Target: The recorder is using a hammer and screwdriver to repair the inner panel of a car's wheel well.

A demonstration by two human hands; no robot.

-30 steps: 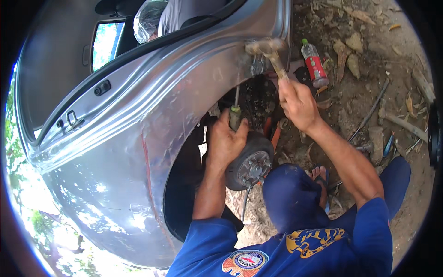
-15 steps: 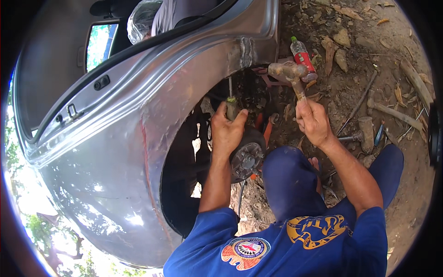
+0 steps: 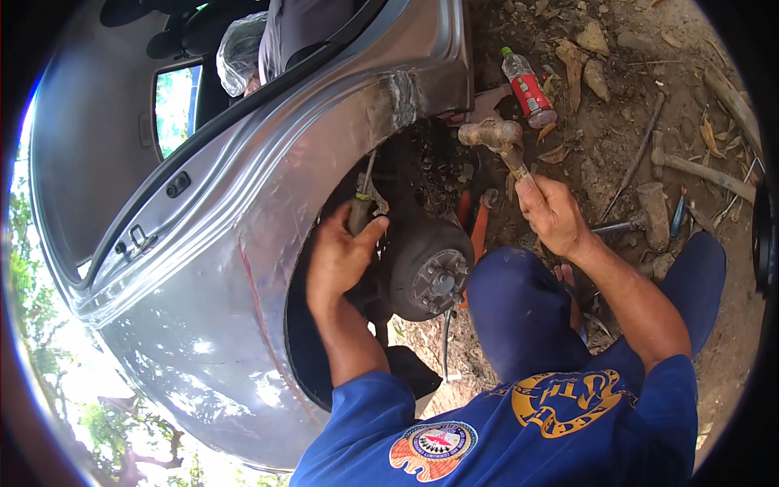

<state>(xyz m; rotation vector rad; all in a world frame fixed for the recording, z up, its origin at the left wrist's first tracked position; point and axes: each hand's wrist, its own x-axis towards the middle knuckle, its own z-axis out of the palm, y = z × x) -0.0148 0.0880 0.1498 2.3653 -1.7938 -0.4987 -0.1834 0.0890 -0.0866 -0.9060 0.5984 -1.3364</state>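
Note:
My left hand is closed round the handle of a screwdriver inside the wheel arch of a grey car body. The screwdriver's shaft points up toward the inner edge of the arch; whether the tip touches the metal I cannot tell. My right hand grips a ball-peen hammer by its handle. The hammer's worn, rusty head is raised to the right of the arch, apart from the screwdriver. Below the hammer and to its left, a bare wheel hub with studs shows in the arch.
A bottle with a red label lies on the dirt beyond the hammer. Another hammer-like tool and a wooden-handled tool lie at the right. An orange tool stands beside the hub. A plastic-covered object is inside the car.
My left hand has moved left and down, deeper into the arch, with the screwdriver now tilted. My right hand still holds the hammer up, its head slightly farther left. The view has shifted a little.

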